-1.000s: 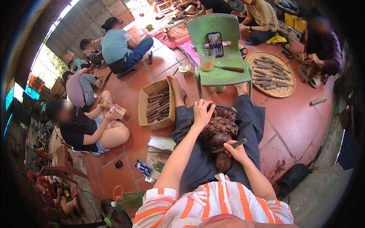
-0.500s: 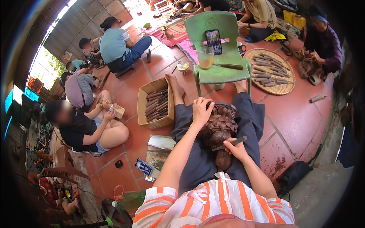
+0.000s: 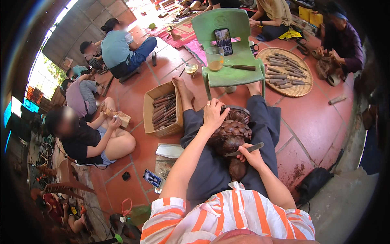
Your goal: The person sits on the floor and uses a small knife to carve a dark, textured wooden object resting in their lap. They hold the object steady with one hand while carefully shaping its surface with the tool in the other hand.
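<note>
A dark brown wood carving (image 3: 230,132) with scale-like relief rests between my legs, its narrow end towards my body. My left hand (image 3: 214,116) grips its upper left side, the fingers bent over the far part and the thumb apart. In my right hand (image 3: 252,157) is a slim carving knife (image 3: 256,147), pinched near its middle. The knife's thin pointed end lies against the lower part of the carving, while the blunt grey end sticks out to the right. The fingers' undersides are hidden.
A cardboard box (image 3: 147,116) of wooden-handled tools stands left of my foot. Ahead, a green chair (image 3: 223,36) bears a phone, a cup and a knife. Beyond it to the right lies a round woven tray (image 3: 298,91) of tools. Several people sit around; one (image 3: 87,140) works close on my left.
The whole view has shifted slightly, so things appear a little higher and further left. Both hands keep nearly the same places on the carving, and the knife stays in my right hand.
</note>
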Demonstrator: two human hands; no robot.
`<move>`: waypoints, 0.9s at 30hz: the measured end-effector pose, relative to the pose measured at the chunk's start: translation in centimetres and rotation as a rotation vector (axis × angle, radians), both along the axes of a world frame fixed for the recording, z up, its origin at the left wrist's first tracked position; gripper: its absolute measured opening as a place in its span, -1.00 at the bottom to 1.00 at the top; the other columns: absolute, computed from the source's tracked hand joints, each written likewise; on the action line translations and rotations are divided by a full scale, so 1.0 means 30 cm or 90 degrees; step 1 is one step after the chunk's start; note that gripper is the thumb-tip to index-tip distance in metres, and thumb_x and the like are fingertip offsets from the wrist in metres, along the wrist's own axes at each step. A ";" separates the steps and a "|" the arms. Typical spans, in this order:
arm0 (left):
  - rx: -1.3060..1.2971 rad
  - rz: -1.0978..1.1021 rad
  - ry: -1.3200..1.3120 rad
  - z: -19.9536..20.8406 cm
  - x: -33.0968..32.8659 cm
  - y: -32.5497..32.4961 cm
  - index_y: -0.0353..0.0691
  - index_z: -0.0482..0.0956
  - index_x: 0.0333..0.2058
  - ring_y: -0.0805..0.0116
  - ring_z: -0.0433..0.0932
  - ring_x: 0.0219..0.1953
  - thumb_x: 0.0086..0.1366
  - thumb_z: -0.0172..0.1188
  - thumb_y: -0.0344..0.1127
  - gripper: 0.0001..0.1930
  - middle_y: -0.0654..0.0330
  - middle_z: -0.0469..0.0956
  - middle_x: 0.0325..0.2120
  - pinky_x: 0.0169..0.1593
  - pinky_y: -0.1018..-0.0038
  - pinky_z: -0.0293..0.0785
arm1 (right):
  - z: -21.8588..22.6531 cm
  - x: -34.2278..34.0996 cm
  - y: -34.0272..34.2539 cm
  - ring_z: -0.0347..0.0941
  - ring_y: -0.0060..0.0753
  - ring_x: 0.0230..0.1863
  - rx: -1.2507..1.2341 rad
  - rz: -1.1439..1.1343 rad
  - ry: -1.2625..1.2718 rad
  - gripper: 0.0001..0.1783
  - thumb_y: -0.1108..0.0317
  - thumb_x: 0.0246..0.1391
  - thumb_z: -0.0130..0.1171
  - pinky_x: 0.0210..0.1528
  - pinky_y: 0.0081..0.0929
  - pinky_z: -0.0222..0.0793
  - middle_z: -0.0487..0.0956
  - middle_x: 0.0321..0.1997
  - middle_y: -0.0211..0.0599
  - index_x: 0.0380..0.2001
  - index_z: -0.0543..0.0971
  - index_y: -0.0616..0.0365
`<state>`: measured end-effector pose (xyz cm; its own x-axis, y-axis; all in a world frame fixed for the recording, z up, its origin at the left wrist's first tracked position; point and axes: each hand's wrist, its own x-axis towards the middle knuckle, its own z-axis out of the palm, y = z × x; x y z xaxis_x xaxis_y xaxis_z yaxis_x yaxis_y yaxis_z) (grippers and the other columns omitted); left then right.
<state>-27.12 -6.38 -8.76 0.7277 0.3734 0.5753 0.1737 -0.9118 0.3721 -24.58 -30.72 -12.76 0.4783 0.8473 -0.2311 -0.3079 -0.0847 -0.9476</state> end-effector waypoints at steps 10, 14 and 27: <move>0.007 0.069 0.226 -0.005 0.138 0.000 -0.21 0.60 -0.63 -0.06 0.57 -0.49 0.16 -0.01 0.26 -0.41 -0.06 0.54 -0.62 -0.40 0.10 0.45 | 0.099 0.016 -0.053 0.42 -0.68 -0.56 0.002 -0.206 -0.039 -0.81 0.31 0.13 0.12 -0.52 -0.70 0.37 0.56 -0.51 -0.34 -0.32 0.55 0.24; -0.034 0.093 0.224 0.005 0.131 -0.009 -0.18 0.66 -0.54 -0.11 0.56 -0.47 0.11 0.04 0.28 -0.42 -0.12 0.54 -0.61 -0.36 0.10 0.46 | 0.105 0.041 -0.067 0.43 -0.69 -0.54 -0.018 -0.335 -0.134 -0.84 0.37 0.06 0.17 -0.51 -0.72 0.37 0.55 -0.52 -0.35 -0.37 0.53 0.27; -0.027 0.090 0.117 -0.011 0.141 -0.001 -0.22 0.59 -0.68 -0.07 0.52 -0.58 0.09 0.12 0.15 -0.50 -0.03 0.50 -0.69 -0.49 0.14 0.41 | 0.136 0.043 0.013 0.44 -0.68 -0.52 -0.018 -0.288 -0.096 -0.84 0.36 0.07 0.16 -0.46 -0.71 0.38 0.55 -0.52 -0.37 -0.38 0.51 0.26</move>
<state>-22.89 -6.42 -9.07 0.7572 0.5008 0.4194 0.3674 -0.8574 0.3605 -23.29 -30.33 -8.67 0.8274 0.5412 -0.1500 -0.1783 -0.0002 -0.9840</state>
